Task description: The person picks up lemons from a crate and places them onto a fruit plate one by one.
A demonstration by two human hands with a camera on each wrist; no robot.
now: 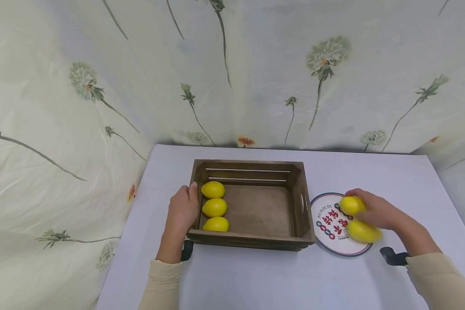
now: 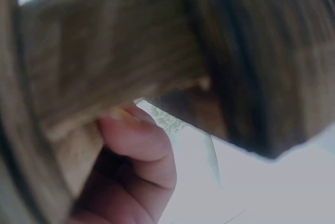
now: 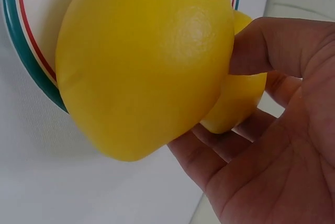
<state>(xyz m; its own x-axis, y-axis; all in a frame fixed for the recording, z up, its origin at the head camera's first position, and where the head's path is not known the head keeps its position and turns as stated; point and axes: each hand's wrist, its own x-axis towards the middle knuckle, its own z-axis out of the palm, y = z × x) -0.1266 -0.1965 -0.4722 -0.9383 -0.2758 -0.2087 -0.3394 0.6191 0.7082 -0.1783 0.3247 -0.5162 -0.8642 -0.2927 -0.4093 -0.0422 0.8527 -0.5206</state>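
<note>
By the left hand (image 1: 182, 211), the left end of the wooden crate (image 1: 252, 236) is gripped, with fingers curled round the wood, probably so that it is kept steady. Inside the crate, along its left wall, three lemons (image 1: 215, 208) are laid in one row, perhaps for saving room. Right of the crate, a printed plate (image 1: 342, 246) is placed close by. Over it, the lemon nearer to the crate (image 1: 350, 206) is pinched between thumb and fingers of the right hand (image 1: 377, 211), likely against rolling; whether the other lemon (image 1: 362, 231), beside it, is also touched cannot be told.
</note>
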